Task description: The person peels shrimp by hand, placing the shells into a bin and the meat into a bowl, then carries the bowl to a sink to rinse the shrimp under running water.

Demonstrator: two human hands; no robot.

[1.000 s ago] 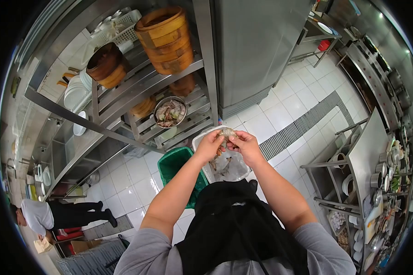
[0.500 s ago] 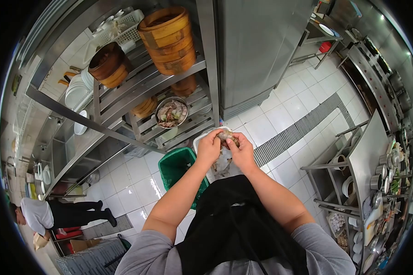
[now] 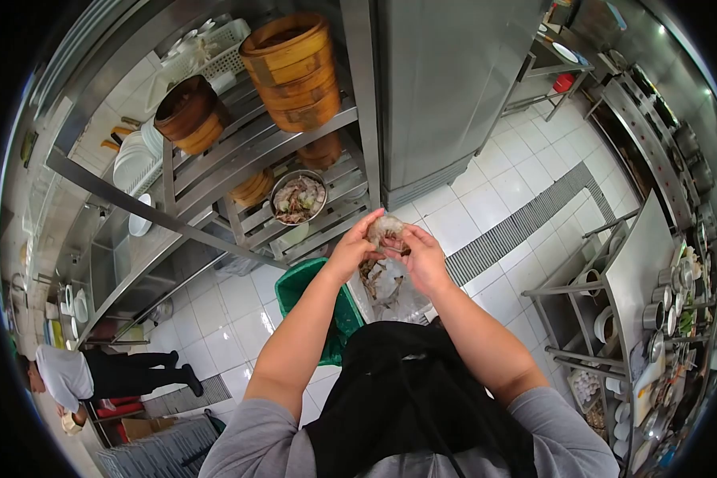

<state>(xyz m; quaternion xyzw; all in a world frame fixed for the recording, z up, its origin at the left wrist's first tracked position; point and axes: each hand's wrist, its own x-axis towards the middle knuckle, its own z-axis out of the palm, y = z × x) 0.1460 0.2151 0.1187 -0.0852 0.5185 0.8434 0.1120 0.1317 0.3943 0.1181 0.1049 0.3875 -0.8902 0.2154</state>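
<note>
A greyish, translucent shrimp is held between my two hands, above a white container. My left hand grips its left side with the fingers curled round. On the other side, my right hand pinches it between thumb and fingers. Below, the white container holds ice and more shrimp, partly hidden by my hands and apron. Left of it stands a green bin. A metal bowl heaped with shrimp sits on the lower rack shelf, beyond my left hand.
Bamboo steamers stand on the metal rack ahead. A tall steel cabinet rises beside it. On the right is a steel worktable with pots and food. Another person stands at the far left. A drain grate crosses the tiled floor.
Both hands have lifted slightly away from my body and tilted, showing more of the shrimp between them. More of the ice and container below is visible.
</note>
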